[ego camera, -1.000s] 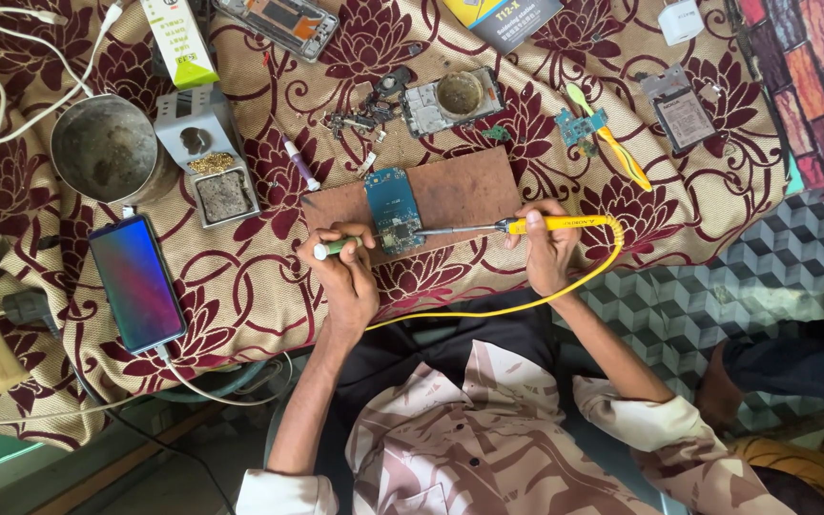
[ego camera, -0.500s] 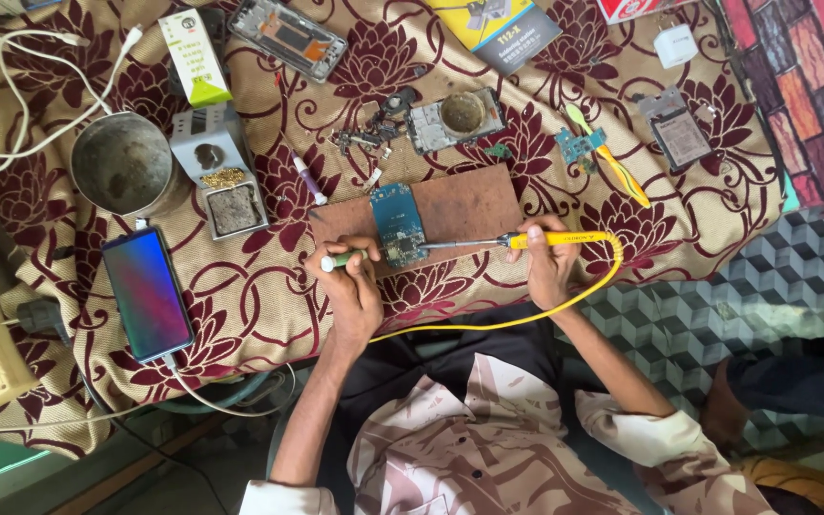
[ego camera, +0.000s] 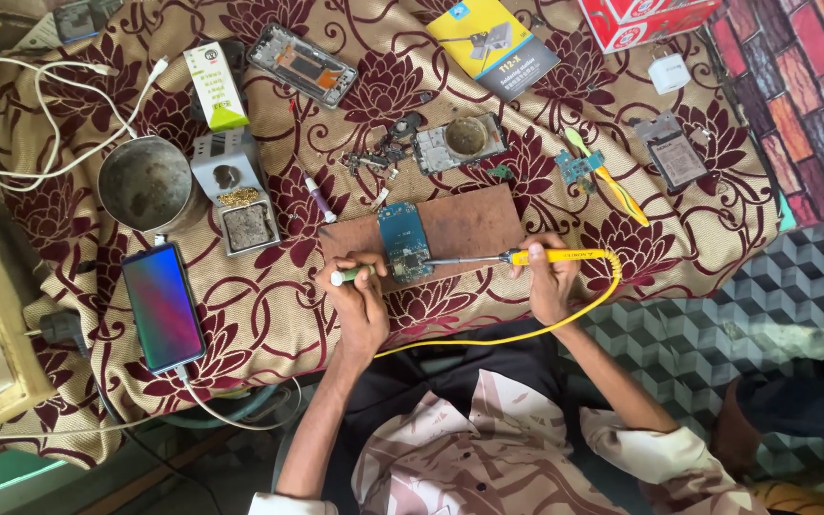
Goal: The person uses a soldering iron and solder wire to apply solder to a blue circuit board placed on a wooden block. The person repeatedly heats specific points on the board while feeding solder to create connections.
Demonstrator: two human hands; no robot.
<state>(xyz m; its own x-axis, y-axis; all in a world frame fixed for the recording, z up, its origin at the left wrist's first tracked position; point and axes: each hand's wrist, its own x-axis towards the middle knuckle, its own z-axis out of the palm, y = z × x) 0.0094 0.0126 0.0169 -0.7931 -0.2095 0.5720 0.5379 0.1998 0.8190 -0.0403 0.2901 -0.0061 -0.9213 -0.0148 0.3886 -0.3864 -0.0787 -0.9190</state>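
A blue circuit board (ego camera: pixel 402 240) lies on a brown wooden board (ego camera: pixel 469 224) on the floral cloth. My right hand (ego camera: pixel 550 284) grips a yellow soldering iron (ego camera: pixel 560 256), whose metal tip reaches left to the circuit board's right edge. A yellow cord (ego camera: pixel 526 334) loops from the iron back toward my body. My left hand (ego camera: pixel 360 303) holds a thin white stick with a green tip (ego camera: pixel 347 276), pointed at the circuit board's lower left corner. Both hands rest at the near edge of the wooden board.
A metal bowl (ego camera: pixel 145 183) and a grey iron stand with brass wool (ego camera: pixel 236 191) sit at left. A lit phone (ego camera: pixel 162 305) is plugged into a cable. Phone frames (ego camera: pixel 300 64), small boxes (ego camera: pixel 493 33), yellow tweezers (ego camera: pixel 612 183) and loose parts lie behind the board. White cables (ego camera: pixel 40 124) lie far left.
The view has shifted, so the whole scene sits lower in the frame. Both hands keep their tools at the circuit board, almost unmoved.
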